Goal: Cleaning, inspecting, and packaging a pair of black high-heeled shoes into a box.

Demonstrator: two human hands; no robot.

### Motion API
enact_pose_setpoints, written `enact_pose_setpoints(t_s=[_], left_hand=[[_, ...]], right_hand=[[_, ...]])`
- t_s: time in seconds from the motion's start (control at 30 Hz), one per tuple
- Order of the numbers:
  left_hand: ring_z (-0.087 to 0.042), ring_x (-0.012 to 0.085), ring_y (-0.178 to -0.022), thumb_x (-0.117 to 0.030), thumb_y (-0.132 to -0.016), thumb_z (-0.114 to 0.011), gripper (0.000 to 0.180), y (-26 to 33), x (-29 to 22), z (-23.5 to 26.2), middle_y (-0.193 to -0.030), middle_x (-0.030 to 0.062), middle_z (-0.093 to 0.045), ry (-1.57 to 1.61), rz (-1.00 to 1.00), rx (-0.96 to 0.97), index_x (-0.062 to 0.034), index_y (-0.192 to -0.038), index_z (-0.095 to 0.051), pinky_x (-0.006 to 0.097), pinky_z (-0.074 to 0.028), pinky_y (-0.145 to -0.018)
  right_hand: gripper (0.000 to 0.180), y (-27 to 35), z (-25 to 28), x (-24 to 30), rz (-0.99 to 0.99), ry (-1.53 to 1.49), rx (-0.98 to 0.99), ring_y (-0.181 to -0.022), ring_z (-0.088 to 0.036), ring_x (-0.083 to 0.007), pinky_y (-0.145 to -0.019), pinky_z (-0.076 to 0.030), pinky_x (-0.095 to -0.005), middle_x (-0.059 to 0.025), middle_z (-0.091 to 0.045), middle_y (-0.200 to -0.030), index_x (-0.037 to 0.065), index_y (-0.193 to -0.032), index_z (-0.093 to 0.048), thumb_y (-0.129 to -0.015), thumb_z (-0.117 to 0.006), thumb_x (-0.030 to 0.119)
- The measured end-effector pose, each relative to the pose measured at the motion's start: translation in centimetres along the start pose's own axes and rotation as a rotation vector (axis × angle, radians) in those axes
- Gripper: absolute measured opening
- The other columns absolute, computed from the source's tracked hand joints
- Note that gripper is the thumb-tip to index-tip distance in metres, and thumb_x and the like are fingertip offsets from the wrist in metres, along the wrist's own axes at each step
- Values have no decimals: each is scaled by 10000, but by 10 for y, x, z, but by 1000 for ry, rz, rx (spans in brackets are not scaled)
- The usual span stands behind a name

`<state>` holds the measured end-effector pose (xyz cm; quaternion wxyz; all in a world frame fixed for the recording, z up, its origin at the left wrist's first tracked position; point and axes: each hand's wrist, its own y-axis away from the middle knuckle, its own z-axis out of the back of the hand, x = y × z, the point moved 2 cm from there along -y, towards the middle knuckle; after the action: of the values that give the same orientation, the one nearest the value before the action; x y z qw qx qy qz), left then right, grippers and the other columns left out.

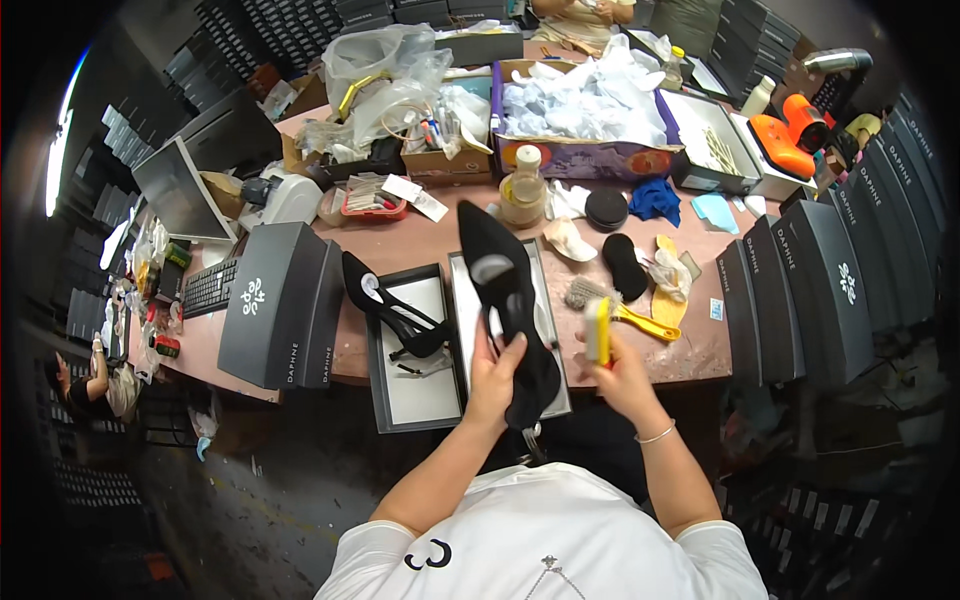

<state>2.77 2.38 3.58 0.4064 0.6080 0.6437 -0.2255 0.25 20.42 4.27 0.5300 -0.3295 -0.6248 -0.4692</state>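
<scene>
A black pointed high-heeled shoe (487, 240) is gripped in my left hand (494, 378), toe pointing away from me, above an open shoe box lid or tray (546, 300). My right hand (622, 378) is closed on a small yellow brush with pale bristles (598, 330), held just right of the shoe and apart from it. The matching black shoe (400, 320) lies across the open grey shoe box (386, 395) to the left. Another brush with a yellow handle (648, 323) rests on the table beyond my right hand.
Closed grey shoe boxes stand at left (262, 310) and right (820, 290). A glass bottle (524, 190), a black oval pad (625, 265), a round black tin (606, 209) and a blue cloth (655, 200) lie ahead. Behind is a purple carton of crumpled white paper (585, 100).
</scene>
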Motion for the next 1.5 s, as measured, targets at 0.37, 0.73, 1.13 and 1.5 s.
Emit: enact_pose_setpoints(t_s=[0.37, 0.73, 1.13, 1.5], left_hand=[[-353, 192, -1336, -545, -979, -371, 661, 11, -10, 34, -1426, 70, -410, -359, -118, -149, -103, -1464, -291, 443, -237, -1090], [-629, 214, -1066, -268, -906, -622, 399, 35, -1, 78, -1173, 104, -616, 401, 630, 100, -33, -1217, -539, 366, -541, -901], [-575, 206, -1141, -190, -964, -542, 406, -4, 6, 87, -1282, 85, -557, 318, 35, -33, -48, -1338, -471, 362, -476, -989], [-624, 218, -949, -269, -981, -404, 333, -16, -40, 98, -1005, 135, -638, -343, -232, 29, 3, -1110, -546, 319, -498, -877]], right_hand=[[360, -27, -43, 11, 337, 34, 22, -727, -596, -123, -668, -497, -266, -44, -619, -808, 6, -1152, -566, -798, -625, 25], [491, -18, -63, 30, 617, 553, 294, -911, -638, -343, -788, -521, -353, -130, -640, -1010, 82, -1207, -555, -748, -729, 71], [528, 30, -28, 22, 495, 819, 195, -854, -612, -294, -701, -537, -381, -153, -538, -1061, 139, -1328, -522, -819, -633, 52], [563, 15, -47, 51, 694, 894, 296, -793, -628, -304, -610, -540, -355, -154, -503, -1032, 123, -1357, -472, -806, -562, 54]])
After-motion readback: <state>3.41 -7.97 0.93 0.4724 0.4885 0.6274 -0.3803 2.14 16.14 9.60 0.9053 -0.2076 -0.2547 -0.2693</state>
